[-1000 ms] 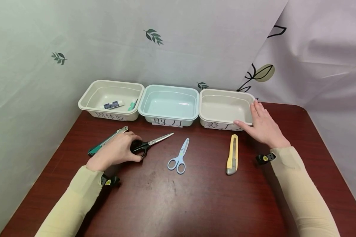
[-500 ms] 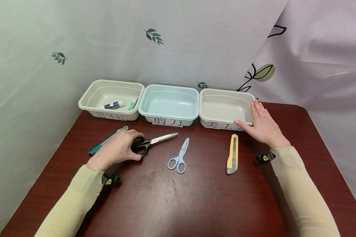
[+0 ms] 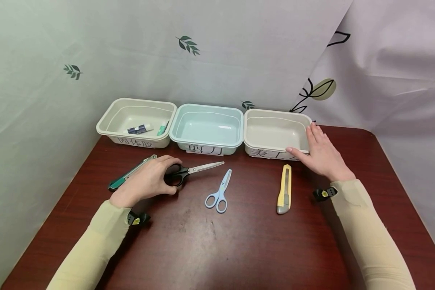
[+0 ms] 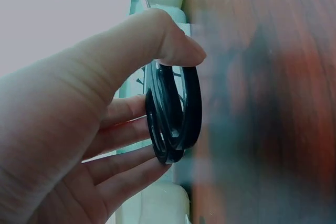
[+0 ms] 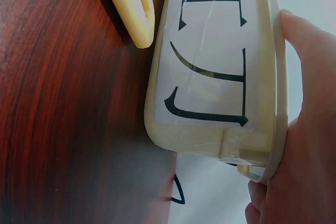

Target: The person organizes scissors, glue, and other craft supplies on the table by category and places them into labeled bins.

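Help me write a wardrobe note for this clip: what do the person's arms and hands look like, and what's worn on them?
The left sleeve and right sleeve are long, plain and pale yellow-beige. By the cuffs sit a left wrist device and a right wrist device, both small and black with a yellow patch. The left hand and right hand wear no gloves.

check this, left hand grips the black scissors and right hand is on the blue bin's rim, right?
Not quite: the head view shows the right hand on the rim of the right-end cream bin, not the blue bin. The left hand does grip the black scissors.
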`<state>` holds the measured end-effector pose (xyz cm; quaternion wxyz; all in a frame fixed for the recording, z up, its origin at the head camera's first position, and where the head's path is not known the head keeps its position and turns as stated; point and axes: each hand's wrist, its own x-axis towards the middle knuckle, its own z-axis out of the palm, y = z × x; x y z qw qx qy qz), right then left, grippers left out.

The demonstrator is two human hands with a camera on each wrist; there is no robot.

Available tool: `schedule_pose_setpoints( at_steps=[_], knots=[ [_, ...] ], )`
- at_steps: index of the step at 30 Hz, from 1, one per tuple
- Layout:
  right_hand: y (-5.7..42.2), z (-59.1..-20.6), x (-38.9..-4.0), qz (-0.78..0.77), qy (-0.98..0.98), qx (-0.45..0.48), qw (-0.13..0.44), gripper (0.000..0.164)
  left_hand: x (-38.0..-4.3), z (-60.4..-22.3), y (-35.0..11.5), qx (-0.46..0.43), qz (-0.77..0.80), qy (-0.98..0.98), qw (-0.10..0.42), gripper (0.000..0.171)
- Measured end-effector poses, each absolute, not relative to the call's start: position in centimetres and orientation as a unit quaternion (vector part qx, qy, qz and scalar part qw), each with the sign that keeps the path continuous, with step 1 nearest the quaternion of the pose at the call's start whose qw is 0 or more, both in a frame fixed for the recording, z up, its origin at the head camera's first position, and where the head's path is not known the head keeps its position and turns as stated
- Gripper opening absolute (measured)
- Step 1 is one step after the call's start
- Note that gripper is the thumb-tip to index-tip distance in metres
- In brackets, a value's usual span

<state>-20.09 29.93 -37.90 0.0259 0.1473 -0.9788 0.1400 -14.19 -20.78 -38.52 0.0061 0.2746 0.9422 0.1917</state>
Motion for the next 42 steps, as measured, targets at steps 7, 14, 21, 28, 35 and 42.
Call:
schedule_pose_setpoints(
  at_steps=[7,14,21,28,35,42],
  knots=[
    [30.0,-38.0,-20.2,0.138,-0.979,0.148,0.018,0.103,-14.4,-38.3,-20.3,0.28,0.198,0.94,-0.005,0.067],
    [30.2,-37.9,-20.2,0.134,-0.98,0.149,0.016,0.103,-14.6,-37.9,-20.0,0.285,0.201,0.937,-0.015,0.067],
    [30.3,-37.8,-19.8,0.134,-0.98,0.145,0.013,0.103,-14.9,-37.4,-19.6,0.298,0.204,0.932,-0.032,0.072],
    [30.1,-38.0,-19.8,0.139,-0.979,0.149,0.019,0.103,-15.2,-37.2,-18.9,0.293,0.196,0.935,-0.022,0.075],
    [30.0,-38.0,-19.8,0.141,-0.979,0.149,0.023,0.103,-15.5,-36.8,-18.4,0.295,0.196,0.935,-0.025,0.075],
    [30.0,-37.8,-19.8,0.139,-0.979,0.15,0.023,0.103,-16.4,-36.1,-18.3,0.308,0.201,0.929,-0.045,0.071]
  ],
)
